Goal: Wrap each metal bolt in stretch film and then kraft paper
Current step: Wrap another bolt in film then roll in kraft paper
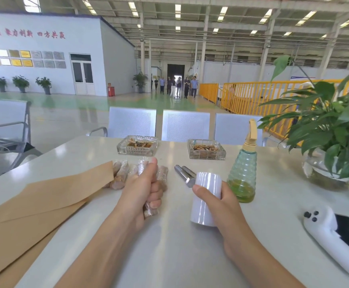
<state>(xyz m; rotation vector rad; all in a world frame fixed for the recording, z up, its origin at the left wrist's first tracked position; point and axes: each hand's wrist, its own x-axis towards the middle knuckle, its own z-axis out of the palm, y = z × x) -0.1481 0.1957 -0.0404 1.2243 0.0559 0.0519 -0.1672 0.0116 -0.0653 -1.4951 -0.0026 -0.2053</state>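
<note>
- Kraft paper (40, 206) lay at the table's left edge, a fanned stack of sheets whose upper corner reached toward the wrapped pieces.
- A row of film-wrapped bolts (121, 175) lay just right of that corner, side by side, long axes running away from the person; how many there were could not be told, since the hand hid part of the row.
- The left hand (142, 192) was curled in a fist around one film-wrapped bolt (149, 210), thumb up. That bolt's near end stuck out below the fingers and its long axis ran roughly away from the person, leaning a little right at the near end.
- Two bare metal bolts (185, 175) lay touching each other on the table (169, 246), between the two hands. They ran diagonally, hex heads toward the roll and the right thumb, plain ends pointing away and left.
- The right hand (217, 204) was clamped on the stretch film roll (206, 196), which stood nearly upright, thumb on its front.
- The bare bolts sat just beyond the roll, so the right hand seemed nearer to them; the kraft paper lay on the left hand's side, handy for the held bolt.
- A green spray bottle (242, 173) stood right of the roll.
</note>
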